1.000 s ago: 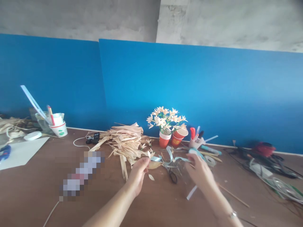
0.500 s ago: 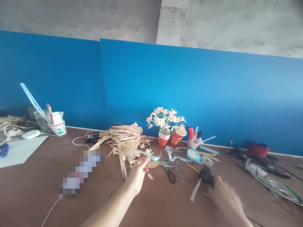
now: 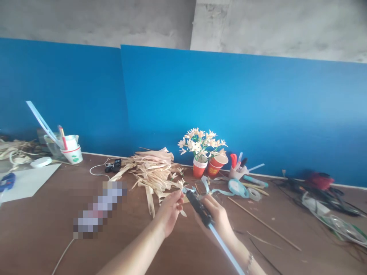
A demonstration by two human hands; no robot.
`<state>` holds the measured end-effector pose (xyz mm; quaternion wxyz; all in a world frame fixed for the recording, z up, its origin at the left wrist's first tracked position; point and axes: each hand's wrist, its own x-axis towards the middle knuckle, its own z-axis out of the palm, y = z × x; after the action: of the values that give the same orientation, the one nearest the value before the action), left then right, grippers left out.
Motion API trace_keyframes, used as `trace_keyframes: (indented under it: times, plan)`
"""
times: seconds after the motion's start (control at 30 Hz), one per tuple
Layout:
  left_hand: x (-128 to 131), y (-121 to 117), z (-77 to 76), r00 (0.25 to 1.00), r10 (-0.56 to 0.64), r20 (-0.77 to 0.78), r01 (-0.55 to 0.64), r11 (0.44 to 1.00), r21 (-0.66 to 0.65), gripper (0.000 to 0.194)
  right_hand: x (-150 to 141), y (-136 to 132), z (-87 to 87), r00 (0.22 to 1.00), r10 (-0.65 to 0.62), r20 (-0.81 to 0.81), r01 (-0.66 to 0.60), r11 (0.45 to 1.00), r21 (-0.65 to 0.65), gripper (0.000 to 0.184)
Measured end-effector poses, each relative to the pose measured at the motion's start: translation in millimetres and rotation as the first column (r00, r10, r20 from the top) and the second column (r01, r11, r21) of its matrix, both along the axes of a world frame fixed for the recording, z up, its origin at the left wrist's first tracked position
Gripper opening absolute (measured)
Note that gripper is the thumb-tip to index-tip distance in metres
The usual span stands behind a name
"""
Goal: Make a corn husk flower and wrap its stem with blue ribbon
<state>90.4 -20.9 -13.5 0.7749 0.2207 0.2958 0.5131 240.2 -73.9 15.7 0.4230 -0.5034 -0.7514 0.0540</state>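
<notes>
My left hand [image 3: 168, 214] is closed in a pinch on a small pale flower [image 3: 181, 184], held just above the brown table. My right hand [image 3: 219, 218] wraps round a black glue gun [image 3: 200, 209]. A long, clear bluish glue stick [image 3: 226, 248] sticks out of the gun's rear, towards me. The gun's front end is close to the left fingertips and the flower; whether they touch, I cannot tell. Below the left fingers lies a loose pale petal [image 3: 183, 214]. Behind the hands is a pile of dried husks [image 3: 153, 164].
Red paper cups [image 3: 198, 170] hold finished-looking pale flowers [image 3: 197, 142] against the blue partition [image 3: 229, 95]. Blue ribbon [image 3: 238, 188], clear tape [image 3: 254, 194] and a thin stick [image 3: 266, 225] lie to the right. Cables [image 3: 318, 208] cover the far right. A white cup [image 3: 71, 154] stands left.
My right hand has picked up the glue gun from the table's right side and brought it left, beside my left hand. The left hand keeps its pinch on the flower.
</notes>
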Motion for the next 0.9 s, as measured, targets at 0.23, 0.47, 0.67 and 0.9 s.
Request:
trace_keyframes:
  times: [0.23,0.47,0.67,0.9]
  plan:
    - [1.6,4.0,-6.4,0.999,-0.037,0.022,0.036,0.998,0.049,0.023,-1.8,4.3,-9.4,1.000,0.010,0.018,-0.010,1.000,-0.020,0.008]
    - [2.0,4.0,-8.5,0.998,-0.046,0.044,0.041,0.995,0.092,0.019,-3.1,6.6,-9.1,0.999,0.023,0.024,-0.022,0.999,-0.041,0.007]
    - [2.2,3.9,-6.7,0.999,-0.041,0.032,0.038,0.996,0.086,0.020,-2.7,7.8,-9.8,0.999,0.020,0.029,-0.019,0.998,-0.055,0.010]
    - [2.2,3.4,-6.6,0.999,-0.034,0.034,0.031,0.996,0.080,0.019,-2.4,8.0,-11.9,0.999,0.035,0.016,-0.034,0.997,-0.069,0.016]
